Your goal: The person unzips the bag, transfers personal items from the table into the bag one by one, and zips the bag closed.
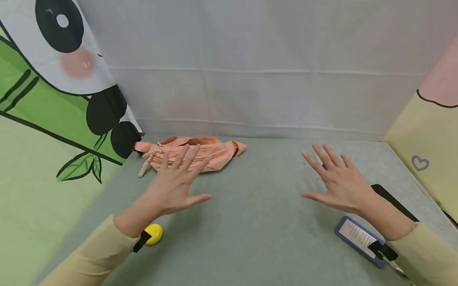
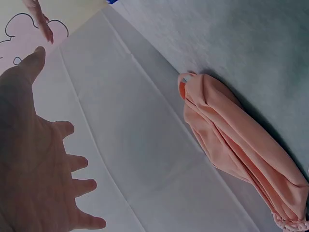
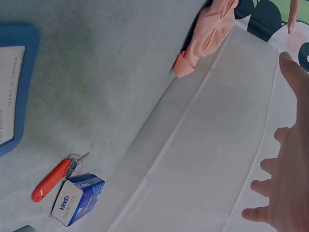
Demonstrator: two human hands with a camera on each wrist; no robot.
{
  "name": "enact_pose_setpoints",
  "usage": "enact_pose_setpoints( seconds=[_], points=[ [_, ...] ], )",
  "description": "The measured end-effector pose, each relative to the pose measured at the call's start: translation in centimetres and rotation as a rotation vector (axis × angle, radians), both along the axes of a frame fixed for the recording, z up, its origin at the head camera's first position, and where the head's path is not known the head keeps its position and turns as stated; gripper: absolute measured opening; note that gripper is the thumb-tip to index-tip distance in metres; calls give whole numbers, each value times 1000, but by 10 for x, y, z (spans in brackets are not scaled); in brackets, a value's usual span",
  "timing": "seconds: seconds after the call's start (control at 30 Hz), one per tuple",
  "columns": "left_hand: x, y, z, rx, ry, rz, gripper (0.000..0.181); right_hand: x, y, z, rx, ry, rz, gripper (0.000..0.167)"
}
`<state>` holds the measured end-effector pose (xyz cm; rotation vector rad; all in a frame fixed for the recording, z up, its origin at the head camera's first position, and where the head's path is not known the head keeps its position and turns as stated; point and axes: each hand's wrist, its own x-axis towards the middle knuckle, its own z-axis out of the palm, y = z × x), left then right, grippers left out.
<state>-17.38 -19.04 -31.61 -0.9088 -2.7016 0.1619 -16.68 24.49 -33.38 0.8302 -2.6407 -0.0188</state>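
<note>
1. Counter (image 1: 250, 238): carries all the stuff.
2. Pink bag (image 1: 219, 158): slumped along the back; guessing it's too floppy to stand.
3. Left hand (image 1: 173, 190) and right hand (image 1: 343, 186): hovering, fingers spread wide, holding zilch.
4. Blue case (image 1: 356, 237): flat near the right wrist, label up, probably steadiest that way.
5. Tissue pack (image 3: 78, 199): by the red knife (image 3: 50, 181).

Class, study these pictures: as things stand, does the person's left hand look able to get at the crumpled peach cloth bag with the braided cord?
Probably yes. The left hand, spread and holding nothing, is raised near the peach cloth bag, and the left wrist view shows nothing between them.
</note>
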Motion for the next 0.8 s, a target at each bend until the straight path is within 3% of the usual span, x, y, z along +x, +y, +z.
enact_pose_setpoints(
  seconds=[0.5, 0.8],
  points=[
    [-23, -25, -12, 23, -43, 69, 95, -21, -14, -2, 7, -93, 21, 96],
    [-36, -39, -17, 53, -66, 90, 94, -32, -28, -7, -32, -100, 127, 94]
  ],
)
